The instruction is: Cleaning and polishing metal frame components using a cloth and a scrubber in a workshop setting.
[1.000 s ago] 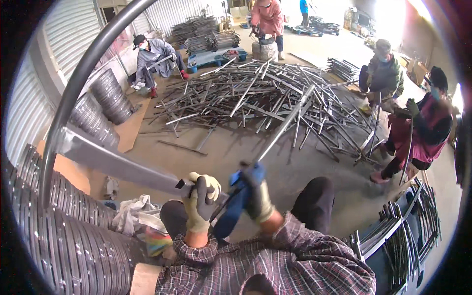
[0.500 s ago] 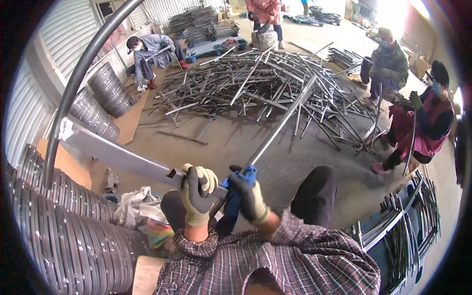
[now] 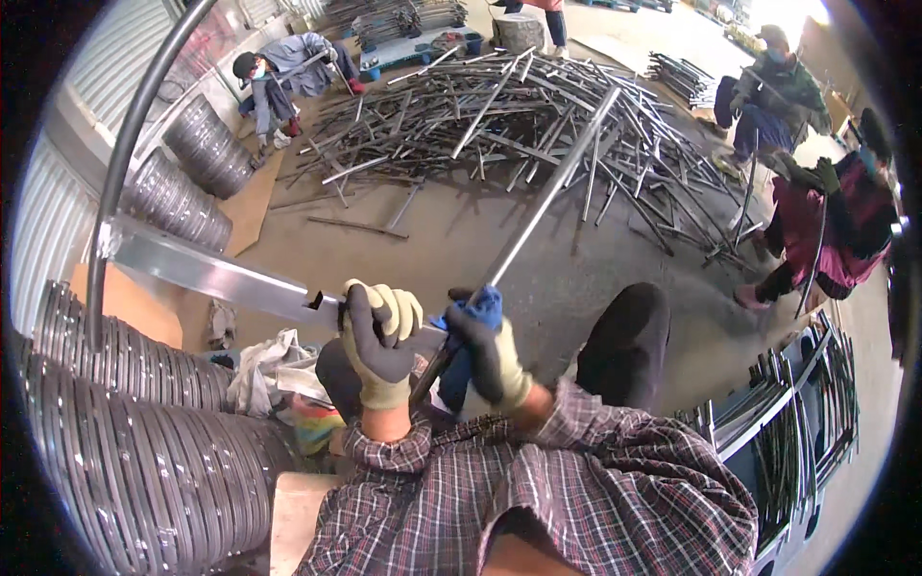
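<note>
While the left hand point(image 3: 379, 336) wraps the near end of a wide silver bar point(image 3: 216, 272), the right hand point(image 3: 490, 350) clenches a blue cloth point(image 3: 487, 302) around a slimmer metal rod point(image 3: 531, 226). Both hands: in cream and dark gray gloves, fingers curled, near each other, above the floor point(image 3: 432, 259). Wide bar: slanting up leftward, notched just beside the left hand, far end meeting a dark curved tube point(image 3: 112, 197). Rod: slanting up rightward, lower end between the hands; whether it joins the wide bar cannot be told. Pile of metal bars point(image 3: 519, 125): loose, crisscrossed, toward the far edge of the floor. Ringed stacks point(image 3: 158, 480): dark, ribbed, at the floor's near left corner, with two more along the left edge. White cloth point(image 3: 264, 370): crumpled, just beside the ringed stacks. Sorted bars point(image 3: 792, 432): dark, by the floor's near right corner. Co-worker in a red apron point(image 3: 826, 226): at the right edge.
</note>
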The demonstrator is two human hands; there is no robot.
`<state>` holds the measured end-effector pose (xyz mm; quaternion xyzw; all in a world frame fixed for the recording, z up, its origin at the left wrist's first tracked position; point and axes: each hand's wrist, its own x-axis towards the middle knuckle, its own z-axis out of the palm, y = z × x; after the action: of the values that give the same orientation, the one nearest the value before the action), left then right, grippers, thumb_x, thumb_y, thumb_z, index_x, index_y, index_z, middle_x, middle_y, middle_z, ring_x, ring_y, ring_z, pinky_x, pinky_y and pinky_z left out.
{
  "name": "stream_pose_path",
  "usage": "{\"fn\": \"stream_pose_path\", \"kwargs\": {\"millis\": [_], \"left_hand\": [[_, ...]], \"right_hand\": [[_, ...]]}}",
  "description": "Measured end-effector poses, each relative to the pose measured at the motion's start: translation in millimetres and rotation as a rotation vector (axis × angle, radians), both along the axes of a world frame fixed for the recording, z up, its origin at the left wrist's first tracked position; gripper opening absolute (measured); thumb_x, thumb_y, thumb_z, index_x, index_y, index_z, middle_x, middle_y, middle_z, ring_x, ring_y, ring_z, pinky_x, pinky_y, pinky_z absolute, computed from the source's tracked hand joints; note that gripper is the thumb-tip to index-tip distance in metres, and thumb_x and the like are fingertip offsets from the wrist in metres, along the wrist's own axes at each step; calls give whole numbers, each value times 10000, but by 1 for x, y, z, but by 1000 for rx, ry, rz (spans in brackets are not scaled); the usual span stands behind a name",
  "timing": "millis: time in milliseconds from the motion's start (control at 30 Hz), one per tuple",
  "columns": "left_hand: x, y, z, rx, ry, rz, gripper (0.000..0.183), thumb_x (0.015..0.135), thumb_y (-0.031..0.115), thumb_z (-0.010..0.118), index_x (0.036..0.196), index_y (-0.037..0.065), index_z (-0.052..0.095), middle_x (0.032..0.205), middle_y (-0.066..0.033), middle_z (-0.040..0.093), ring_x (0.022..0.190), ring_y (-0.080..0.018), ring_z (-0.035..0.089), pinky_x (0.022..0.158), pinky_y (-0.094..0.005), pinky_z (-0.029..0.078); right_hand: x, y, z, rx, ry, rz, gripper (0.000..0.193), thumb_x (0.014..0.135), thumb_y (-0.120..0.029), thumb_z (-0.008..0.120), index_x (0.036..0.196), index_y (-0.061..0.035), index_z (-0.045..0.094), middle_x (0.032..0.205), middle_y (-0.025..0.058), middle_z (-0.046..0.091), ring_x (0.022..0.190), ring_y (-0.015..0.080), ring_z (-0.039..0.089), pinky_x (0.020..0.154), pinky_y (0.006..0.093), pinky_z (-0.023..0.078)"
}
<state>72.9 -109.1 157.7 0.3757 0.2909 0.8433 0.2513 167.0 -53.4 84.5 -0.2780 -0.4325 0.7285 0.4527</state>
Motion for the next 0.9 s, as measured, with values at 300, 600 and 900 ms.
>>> {"fn": "stream_pose_path", "kwargs": {"millis": [300,600,900], "left_hand": [[-35,-77,-19,4,45,-145,340,1068,317,329,783,143,391,514,40,350,372,-91,319,396,-267,334],[-44,-85,-13,-14,-37,-255,371,1071,320,307,754,142,376,507,49,355,370,-81,329,395,-263,335],[-43,-65,-15,35,47,-241,320,1062,286,339,797,118,401,514,36,370,376,-79,350,372,-259,329]], "right_hand": [[119,241,15,120,356,-4,255,975,-295,542,1047,-55,594,910,63,625,852,189,591,740,299,499],[177,316,-4,40,616,302,257,954,-286,549,1095,-88,630,931,93,653,870,263,623,834,411,512],[156,261,-1,156,370,-76,307,972,-369,544,1009,-71,608,881,50,638,823,207,607,777,319,495]]}}
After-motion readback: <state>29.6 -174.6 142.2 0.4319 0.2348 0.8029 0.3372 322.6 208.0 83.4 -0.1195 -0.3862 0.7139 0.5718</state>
